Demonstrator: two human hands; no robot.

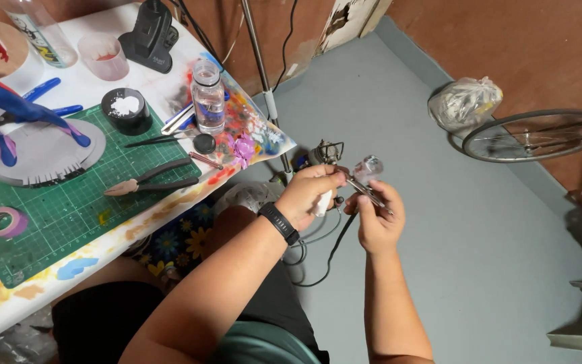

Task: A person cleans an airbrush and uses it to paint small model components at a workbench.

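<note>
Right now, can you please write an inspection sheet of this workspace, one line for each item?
Surface: paint-stained table with green mat.
Job's things: airbrush with cup, held off the table; white tissue in left hand.
Clutter: figurine, bottle, pliers, tape, jar.
Grips: left hand and right hand both closed on airbrush.
Cables: hose hangs below hands.
Surroundings: grey floor, bicycle wheel, bag.

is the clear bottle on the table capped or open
Open: the clear bottle stands upright with a bare neck, and a black cap lies on the table just in front of it.
</note>
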